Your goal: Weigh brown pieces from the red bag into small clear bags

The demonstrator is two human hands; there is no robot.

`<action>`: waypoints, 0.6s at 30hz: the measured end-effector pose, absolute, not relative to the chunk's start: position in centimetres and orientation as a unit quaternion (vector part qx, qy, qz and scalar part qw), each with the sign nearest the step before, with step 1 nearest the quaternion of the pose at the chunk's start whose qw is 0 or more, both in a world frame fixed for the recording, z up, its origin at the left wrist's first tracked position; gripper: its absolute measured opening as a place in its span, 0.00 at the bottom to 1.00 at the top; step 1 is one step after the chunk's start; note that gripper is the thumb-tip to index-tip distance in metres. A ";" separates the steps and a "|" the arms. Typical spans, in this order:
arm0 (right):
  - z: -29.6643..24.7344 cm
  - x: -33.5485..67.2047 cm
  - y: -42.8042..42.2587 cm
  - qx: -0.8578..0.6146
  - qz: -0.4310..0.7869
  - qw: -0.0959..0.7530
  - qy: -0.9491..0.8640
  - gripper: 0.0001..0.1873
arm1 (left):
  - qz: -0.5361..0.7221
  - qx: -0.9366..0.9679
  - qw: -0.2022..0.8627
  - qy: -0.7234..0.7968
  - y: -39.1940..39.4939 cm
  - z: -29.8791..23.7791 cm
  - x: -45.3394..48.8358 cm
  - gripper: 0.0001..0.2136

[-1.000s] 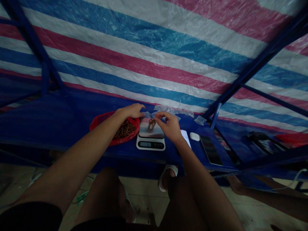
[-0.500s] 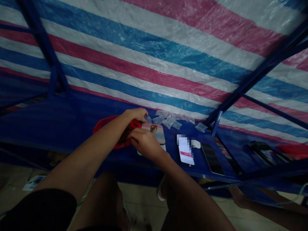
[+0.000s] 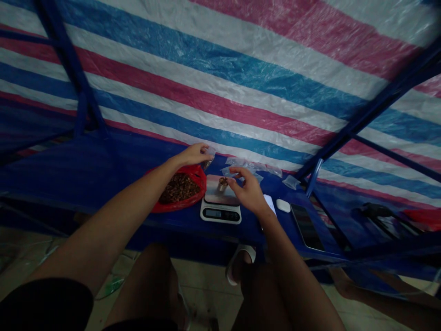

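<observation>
My left hand (image 3: pixel 195 155) is closed on a small clear plastic bag (image 3: pixel 209 157) with brown bits in its lower part, behind the scale. My right hand (image 3: pixel 250 191) is open, thumb and forefinger apart, right beside a small metal cup (image 3: pixel 222 185) of brown bits. Whether the thumb touches the cup I cannot tell. The cup stands on the plate of a white kitchen scale (image 3: pixel 221 216), whose display is too dim to read. Left of the scale lies an open red plastic bag (image 3: pixel 199 177) full of small brown pieces (image 3: pixel 179 188), partly behind my left forearm.
Several clear plastic bags (image 3: pixel 272 170) lie at the back of the blue table (image 3: pixel 127 158). On the right are a partly hidden phone (image 3: pixel 269 202), a white case (image 3: pixel 283 205) and a dark tablet or phone (image 3: pixel 306 227). Blue metal bars (image 3: pixel 365 115) and striped sheeting (image 3: pixel 220 92) stand behind.
My right hand has moved from the red bag's edge rightward to the cup, uncovering the scale's display. My left hand has shifted slightly back, and the small bag with brown bits now shows in it.
</observation>
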State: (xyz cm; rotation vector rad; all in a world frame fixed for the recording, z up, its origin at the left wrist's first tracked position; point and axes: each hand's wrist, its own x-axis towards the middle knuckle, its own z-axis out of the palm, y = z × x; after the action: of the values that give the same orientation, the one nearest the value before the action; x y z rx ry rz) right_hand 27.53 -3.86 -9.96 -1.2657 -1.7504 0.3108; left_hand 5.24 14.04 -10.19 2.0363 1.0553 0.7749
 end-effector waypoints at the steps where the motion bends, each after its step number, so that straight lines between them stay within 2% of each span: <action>1: -10.6 28.2 -3.7 -0.523 0.146 0.443 -0.713 0.19 | 0.328 0.766 0.369 0.411 14.0 -10.0 5.2 0.23; 4: -12.1 29.1 -3.3 -0.534 0.180 0.402 -0.721 0.27 | 0.401 0.709 0.426 0.394 13.5 -9.2 5.2 0.18; 8: -12.7 28.9 -3.2 -0.550 0.193 0.389 -0.714 0.31 | 0.466 0.624 0.523 0.346 12.4 -7.7 5.7 0.13; 13: -12.3 28.2 -3.5 -0.568 0.207 0.372 -0.705 0.25 | 0.472 0.573 0.591 0.314 10.8 -7.0 6.5 0.11; 18: -12.1 27.2 -3.5 -0.565 0.192 0.377 -0.708 0.16 | 0.413 0.645 0.555 0.324 8.6 -6.7 6.3 0.13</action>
State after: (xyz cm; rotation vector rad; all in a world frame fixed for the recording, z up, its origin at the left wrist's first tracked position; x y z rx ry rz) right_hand 27.25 -3.54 -12.11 -1.4459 -1.8112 0.4915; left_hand 6.25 8.55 -6.69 1.5232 0.7645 0.9754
